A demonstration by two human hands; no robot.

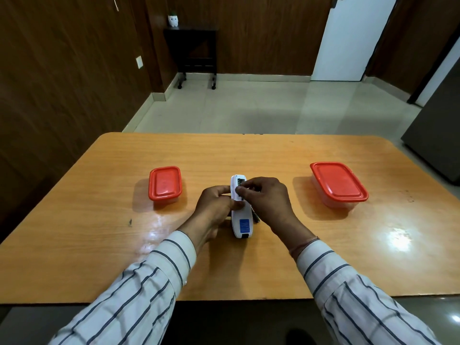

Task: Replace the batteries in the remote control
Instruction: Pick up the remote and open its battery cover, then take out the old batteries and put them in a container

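Two hands on one remote [241, 215], mid table, a bit nearer the person's edge than the far one. It lies back-side up with the battery bay at its far end uncovered; some dark contacts show inside. The left hand [214, 207] wraps the remote's left side and holds it steady. The right hand [266, 199] has its fingertips [239, 192] pinched right at the bay, clenched on something small, but whether that's a battery or the cover can't be made out since the fingers hide it.

Dark slim objects [256, 216] peek out under the right wrist, just beside the remote. Could be batteries, too covered to call it.

Two red-lidded boxes sit on the table, both shut: a small box [164, 184] toward the left edge and a bigger box [339, 183] toward the right edge, each well apart from the remote.

Judging by this, the step in hand is the battery work at the open bay, either prying one out or seating one. Can't say which from here.

Next move needs a fingertip job: keep the left hand firm, press against the spring end, drop the cell flat with polarity right. After that the cover has to slide back on. If fresh cells are in one of the boxes, a lid has to come off first.
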